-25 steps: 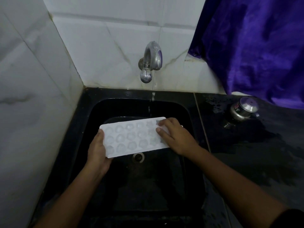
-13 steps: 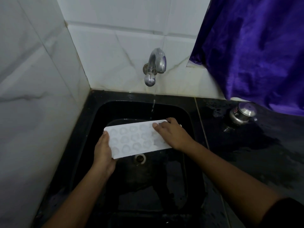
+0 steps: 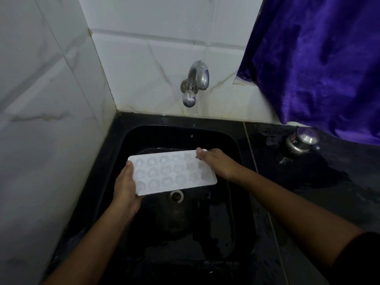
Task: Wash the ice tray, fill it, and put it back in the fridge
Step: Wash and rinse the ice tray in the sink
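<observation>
Both hands hold the tray. The left hand (image 3: 125, 188) grips the ice tray (image 3: 170, 172) by its left short end, thumb on top along the rim and fingers underneath. The right hand (image 3: 218, 163) pinches only the far right corner with curled fingers. The white tray hangs face up inside the black sink (image 3: 236, 145), above the drain (image 3: 176, 196) and nearer the basin's far edge, just in front of the tap (image 3: 195, 83).

The likeliest trouble is a slip. The plastic is probably wet and the right hand has hold of one corner only, so a twist or a jolt could drop that end into the basin. The tray sits slightly tilted, lower on the right, so any water in the cells would run out over that end. If the tap is opened hard, spray could bounce off the shallow cells onto the desk (image 3: 308, 192) to the right, which already looks wet.

Whether water is running is hard to tell. There are only faint glints below the spout. I cannot say whether the cells hold water. The left hand's fingers are hidden under the tray, and the dark basin floor swallows detail. A small steel pot (image 3: 301, 140) stands at the desk's far edge, partly under a purple cloth (image 3: 318, 58). No fridge is in view.
</observation>
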`<control>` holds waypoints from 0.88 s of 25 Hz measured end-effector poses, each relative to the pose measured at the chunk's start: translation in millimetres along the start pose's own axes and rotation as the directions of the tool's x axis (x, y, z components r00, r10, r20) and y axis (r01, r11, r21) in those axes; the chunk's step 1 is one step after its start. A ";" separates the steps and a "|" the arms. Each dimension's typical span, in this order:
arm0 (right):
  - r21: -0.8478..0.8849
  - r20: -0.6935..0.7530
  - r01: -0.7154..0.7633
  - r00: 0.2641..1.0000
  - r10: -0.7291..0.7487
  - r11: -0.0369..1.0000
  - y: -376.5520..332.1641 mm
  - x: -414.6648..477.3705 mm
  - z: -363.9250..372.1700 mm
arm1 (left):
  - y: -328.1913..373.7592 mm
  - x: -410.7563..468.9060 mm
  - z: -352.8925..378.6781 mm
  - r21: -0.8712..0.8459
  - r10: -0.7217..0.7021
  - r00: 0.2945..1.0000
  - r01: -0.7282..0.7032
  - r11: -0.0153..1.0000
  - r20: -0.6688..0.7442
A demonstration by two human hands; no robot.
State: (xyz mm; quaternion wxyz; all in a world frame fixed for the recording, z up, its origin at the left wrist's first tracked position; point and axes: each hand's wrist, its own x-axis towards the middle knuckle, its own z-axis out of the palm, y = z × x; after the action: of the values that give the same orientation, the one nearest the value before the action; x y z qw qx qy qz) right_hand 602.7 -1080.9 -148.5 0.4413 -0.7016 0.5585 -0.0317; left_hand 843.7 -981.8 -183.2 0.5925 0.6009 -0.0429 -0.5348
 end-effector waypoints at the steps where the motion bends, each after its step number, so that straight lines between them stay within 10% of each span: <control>1: 0.051 0.006 -0.023 1.000 0.023 0.998 -3.2 -2.4 -2.0 | 0.3 -1.8 0.1 0.014 0.000 1.000 0.000 1.000 0.000; 5: -0.581 -0.167 0.018 0.976 -0.140 0.814 -4.4 -10.5 4.2 | -5.9 -7.3 2.8 0.014 -0.008 1.000 0.008 1.000 0.012; 9: -0.254 -0.116 -0.008 0.993 -0.022 0.967 -5.0 -9.9 5.4 | -0.1 -7.3 1.6 -0.003 0.004 1.000 -0.004 1.000 0.014; 13: -0.533 -0.223 -0.011 0.966 -0.128 0.846 -6.3 -12.0 13.6 | -3.2 -12.8 5.8 0.016 -0.002 1.000 0.001 1.000 0.028; 18: -0.042 -0.127 -0.041 0.991 0.036 0.998 -3.0 -9.4 5.4 | 0.8 -14.1 6.4 0.011 0.011 1.000 -0.011 1.000 0.029; 22: -0.760 -0.120 0.038 0.973 -0.198 0.649 -1.5 -12.8 -5.6 | -10.0 -23.3 11.9 0.030 -0.019 0.999 0.018 0.999 0.032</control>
State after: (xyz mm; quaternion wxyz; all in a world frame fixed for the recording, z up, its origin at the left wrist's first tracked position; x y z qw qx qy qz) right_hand 596.1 -1073.7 -138.3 0.0522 -0.8495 0.5142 0.1060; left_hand 819.8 -970.8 -173.7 0.5776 0.6014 -0.0546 -0.5492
